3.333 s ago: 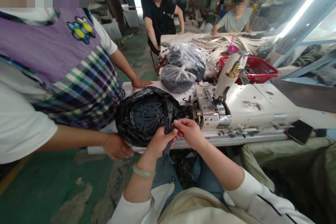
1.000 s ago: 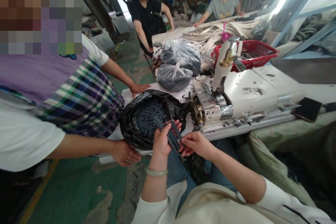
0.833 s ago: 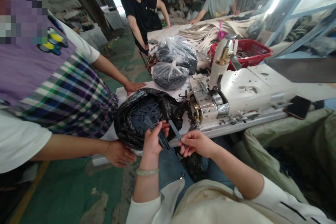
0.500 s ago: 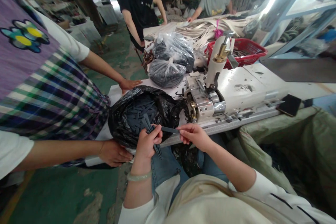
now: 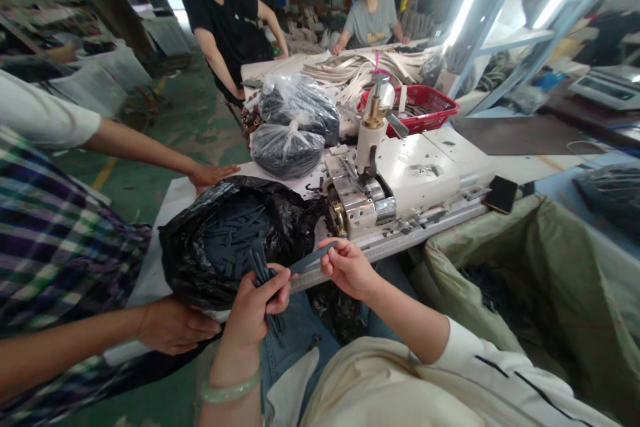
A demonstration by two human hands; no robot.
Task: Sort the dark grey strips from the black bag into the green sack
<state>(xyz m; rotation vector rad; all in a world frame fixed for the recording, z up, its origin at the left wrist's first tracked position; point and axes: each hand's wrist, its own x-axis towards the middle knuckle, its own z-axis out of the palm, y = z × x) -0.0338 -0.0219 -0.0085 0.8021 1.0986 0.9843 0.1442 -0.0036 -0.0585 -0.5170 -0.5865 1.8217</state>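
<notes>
My left hand (image 5: pixel 257 300) is closed around a bunch of dark grey-blue strips (image 5: pixel 259 265), which stick out above and below the fist. One single strip (image 5: pixel 311 257) stretches from the left fingers to my right hand (image 5: pixel 350 268), whose thumb and fingertips pinch its far end. Both hands are over my lap, at the table's front edge. Just beyond the left hand, an open black plastic bag (image 5: pixel 183 267) holds a heap of similar strips (image 5: pixel 235 230).
A white machine (image 5: pixel 373 193) stands right of the bag, with tied clear bags (image 5: pixel 290 150) and a red basket (image 5: pixel 430 121) behind. A co-worker's hands (image 5: pixel 177 327) rest beside the black bag. At right are a phone (image 5: pixel 501 194) and a green sack (image 5: pixel 450 260). Two people stand across the table.
The view has turned to the right, so the table and machine appear further left. My right hand has lifted its end of the single strip, which now slants upward.
</notes>
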